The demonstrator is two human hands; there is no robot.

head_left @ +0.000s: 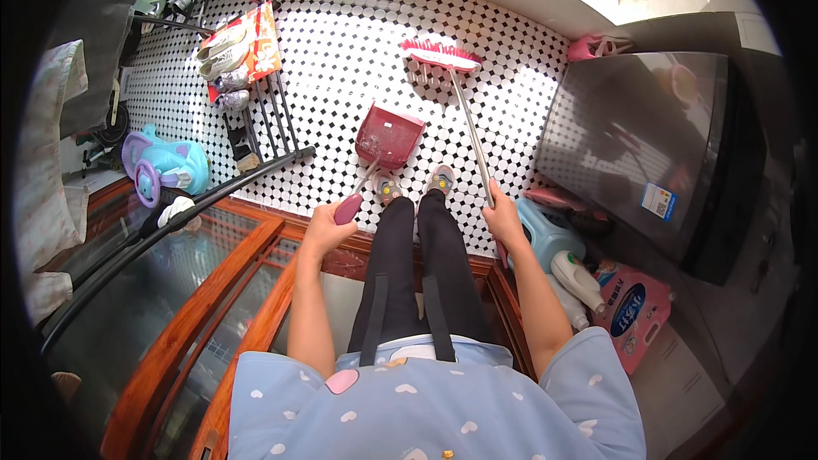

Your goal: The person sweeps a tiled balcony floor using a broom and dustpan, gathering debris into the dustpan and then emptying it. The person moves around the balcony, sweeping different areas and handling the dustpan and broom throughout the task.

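My left hand [328, 230] is wrapped around the mauve grip of a long-handled dustpan. Its dark red pan [390, 135] is just beyond my shoes, mouth facing away from me, with pale dusty marks inside. In my right hand [503, 217] is the metal handle of a broom [471, 121]. The broom's pink and white head [442, 59] is farther out and right of the pan, apart from it. Its pink bristles point away from me, and a dark shadow falls on the tiles at its near side.
White floor tiles [339, 76] have black diamonds. At left stand a metal rack [275, 112] with shoes [223, 64] and a blue-purple ride-on toy [169, 163]. A dark glossy appliance [626, 134], detergent bottles [577, 278] and a pink package [632, 313] are right. A wooden sliding-door frame [192, 326] is near-left.
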